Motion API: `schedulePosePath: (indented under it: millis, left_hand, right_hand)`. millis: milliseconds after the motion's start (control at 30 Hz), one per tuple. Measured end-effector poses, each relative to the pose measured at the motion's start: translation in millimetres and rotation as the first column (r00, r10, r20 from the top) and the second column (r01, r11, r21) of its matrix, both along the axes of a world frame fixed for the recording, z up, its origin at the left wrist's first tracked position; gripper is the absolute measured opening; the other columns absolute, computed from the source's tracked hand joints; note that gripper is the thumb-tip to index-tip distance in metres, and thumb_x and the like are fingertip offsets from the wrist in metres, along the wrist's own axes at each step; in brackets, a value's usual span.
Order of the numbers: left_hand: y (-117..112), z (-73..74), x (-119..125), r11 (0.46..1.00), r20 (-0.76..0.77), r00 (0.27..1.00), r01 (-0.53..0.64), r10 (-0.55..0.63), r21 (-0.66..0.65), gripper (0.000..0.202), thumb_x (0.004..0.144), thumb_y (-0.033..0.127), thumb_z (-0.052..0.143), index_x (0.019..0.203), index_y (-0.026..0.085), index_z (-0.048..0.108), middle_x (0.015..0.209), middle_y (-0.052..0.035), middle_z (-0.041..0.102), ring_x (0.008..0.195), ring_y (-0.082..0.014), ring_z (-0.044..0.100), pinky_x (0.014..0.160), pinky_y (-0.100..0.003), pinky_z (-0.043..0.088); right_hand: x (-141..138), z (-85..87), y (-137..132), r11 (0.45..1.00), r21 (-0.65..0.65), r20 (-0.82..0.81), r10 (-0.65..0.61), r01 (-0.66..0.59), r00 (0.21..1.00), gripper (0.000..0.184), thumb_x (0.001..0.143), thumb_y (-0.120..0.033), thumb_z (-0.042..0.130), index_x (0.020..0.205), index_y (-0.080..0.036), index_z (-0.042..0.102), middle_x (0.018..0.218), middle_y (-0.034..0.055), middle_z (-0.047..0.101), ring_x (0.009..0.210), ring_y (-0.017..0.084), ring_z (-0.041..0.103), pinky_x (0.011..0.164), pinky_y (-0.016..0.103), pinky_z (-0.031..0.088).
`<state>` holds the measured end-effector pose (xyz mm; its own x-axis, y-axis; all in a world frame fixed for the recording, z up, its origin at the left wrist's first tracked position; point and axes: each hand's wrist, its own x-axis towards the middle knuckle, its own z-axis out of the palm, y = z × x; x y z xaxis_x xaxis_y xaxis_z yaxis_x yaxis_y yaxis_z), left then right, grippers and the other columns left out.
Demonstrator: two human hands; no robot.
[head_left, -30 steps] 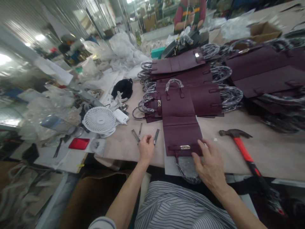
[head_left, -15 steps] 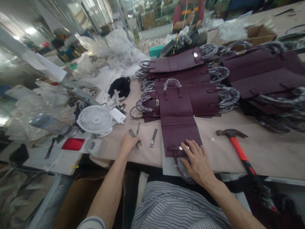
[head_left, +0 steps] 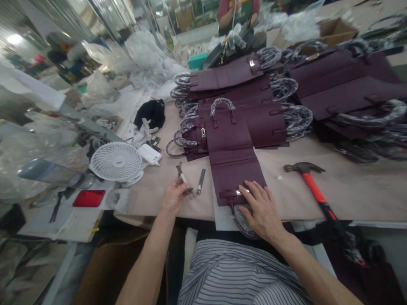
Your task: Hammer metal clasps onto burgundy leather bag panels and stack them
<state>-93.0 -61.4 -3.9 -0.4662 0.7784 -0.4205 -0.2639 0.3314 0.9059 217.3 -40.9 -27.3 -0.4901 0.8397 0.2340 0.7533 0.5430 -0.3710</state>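
My left hand [head_left: 175,195] is closed around a slim metal tool [head_left: 183,176], whose exact kind I cannot make out. It is just above the table, left of a flat grey cutter-like blade [head_left: 201,182]. My right hand [head_left: 260,207] lies with fingers spread on the lower end of a dark burgundy leather bag panel [head_left: 233,146]. The fingertips touch beside its small metal clasp [head_left: 238,192]. A bag handle [head_left: 237,220] loops out below that end, partly under the hand. The panel's far end has a plastic-wrapped handle [head_left: 222,106] and rests on other bag pieces.
To the right lies a claw hammer [head_left: 313,182] with a red and black handle. On the left are a white fan [head_left: 117,162], a red phone-like object [head_left: 89,198] and a black cloth [head_left: 150,114]. Stacked burgundy bags [head_left: 346,84] fill the back right. A person [head_left: 238,15] is beyond.
My left hand has lifted the slim tool and turned, bringing it slightly right toward the blade. My right hand stays on the panel. The whole view has shifted a little.
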Motion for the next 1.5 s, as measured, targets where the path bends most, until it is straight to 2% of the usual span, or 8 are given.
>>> schedulePosePath:
  millis: [100, 200, 433, 567, 767, 1067, 1267, 1500]
  left_hand:
    - [-7, -11.5, 28, 0.98, 0.326, 0.945, -0.098, 0.038, 0.172, 0.046, 0.054, 0.027, 0.088, 0.095, 0.016, 0.067, 0.092, -0.0041, 0.072, 0.075, -0.015, 0.068, 0.071, -0.028, 0.058]
    - [-11, -22.0, 51, 0.985, 0.419, 0.906, -0.124, 0.064, 0.117, 0.041, 0.055, 0.026, 0.088, 0.088, 0.015, 0.067, 0.085, -0.004, 0.071, 0.071, -0.0139, 0.067, 0.063, -0.025, 0.054]
    - [-10, -25.6, 76, 0.995, 0.23, 0.969, -0.102, 0.096, 0.016, 0.043, 0.051, 0.032, 0.085, 0.082, 0.011, 0.064, 0.066, -0.0005, 0.066, 0.055, -0.0126, 0.06, 0.046, -0.021, 0.045]
    - [-11, -25.7, 83, 0.99, 0.16, 0.981, -0.121, 0.108, 0.075, 0.037, 0.058, 0.033, 0.081, 0.083, 0.013, 0.062, 0.069, 0.0, 0.066, 0.058, -0.0133, 0.062, 0.054, -0.025, 0.051]
    - [-15, -23.5, 89, 0.966, 0.262, 0.953, -0.199, 0.151, 0.164, 0.043, 0.055, 0.025, 0.084, 0.09, 0.014, 0.063, 0.086, -0.0046, 0.074, 0.073, -0.0145, 0.069, 0.068, -0.024, 0.052]
    - [-26, -19.5, 103, 0.923, 0.205, 0.956, -0.263, 0.21, 0.28, 0.041, 0.063, 0.028, 0.088, 0.092, 0.014, 0.063, 0.084, -0.0048, 0.074, 0.074, -0.0151, 0.07, 0.074, -0.026, 0.055]
    - [-40, -15.2, 108, 0.925, 0.137, 0.985, -0.145, 0.102, 0.35, 0.035, 0.075, 0.03, 0.082, 0.098, 0.017, 0.06, 0.084, -0.0024, 0.073, 0.085, -0.0173, 0.073, 0.083, -0.028, 0.055]
    - [-54, -18.7, 101, 0.964, -0.181, 0.983, 0.032, 0.017, 0.263, 0.027, 0.084, 0.033, 0.073, 0.103, 0.016, 0.064, 0.109, -0.0094, 0.073, 0.102, -0.0201, 0.07, 0.091, -0.031, 0.053]
  right_hand:
    - [0, -0.2, 0, 1.0, -0.003, -0.003, -0.003, 0.003, 1.0, 0.053, 0.093, -0.035, 0.053, 0.145, -0.023, 0.051, 0.153, 0.0094, 0.045, 0.143, 0.033, 0.035, 0.117, 0.055, 0.025]
    - [0, -0.1, 0, 1.0, 0.004, -0.002, 0.0, 0.0, 1.0, 0.052, 0.094, -0.034, 0.053, 0.144, -0.022, 0.051, 0.153, 0.0094, 0.045, 0.143, 0.033, 0.036, 0.117, 0.054, 0.025]
    - [-1, 0.9, 0, 1.0, -0.003, -0.006, -0.006, 0.006, 1.0, 0.051, 0.094, -0.036, 0.052, 0.143, -0.022, 0.052, 0.152, 0.0097, 0.046, 0.143, 0.032, 0.036, 0.117, 0.054, 0.025]
    - [-1, -0.3, 0, 1.0, 0.004, -0.024, -0.004, 0.005, 1.0, 0.051, 0.094, -0.037, 0.052, 0.142, -0.021, 0.053, 0.152, 0.0102, 0.047, 0.143, 0.033, 0.037, 0.117, 0.055, 0.025]
    - [-1, 0.2, 0, 1.0, 0.025, -0.019, -0.004, 0.005, 1.0, 0.05, 0.094, -0.036, 0.053, 0.141, -0.021, 0.054, 0.151, 0.01, 0.048, 0.142, 0.033, 0.038, 0.117, 0.054, 0.026]
    - [0, 0.4, 0, 0.999, 0.053, 0.009, 0.006, -0.006, 1.0, 0.049, 0.096, -0.035, 0.052, 0.143, -0.021, 0.05, 0.152, 0.0101, 0.046, 0.142, 0.032, 0.037, 0.116, 0.053, 0.026]
    - [-1, 1.7, -1, 0.999, 0.053, 0.003, 0.005, -0.005, 1.0, 0.049, 0.096, -0.035, 0.054, 0.142, -0.02, 0.051, 0.151, 0.0102, 0.046, 0.142, 0.032, 0.037, 0.116, 0.053, 0.026]
    - [-1, 4.4, -1, 0.999, 0.043, 0.001, 0.0, 0.0, 1.0, 0.048, 0.095, -0.034, 0.055, 0.141, -0.021, 0.052, 0.151, 0.0099, 0.047, 0.142, 0.032, 0.037, 0.116, 0.052, 0.026]
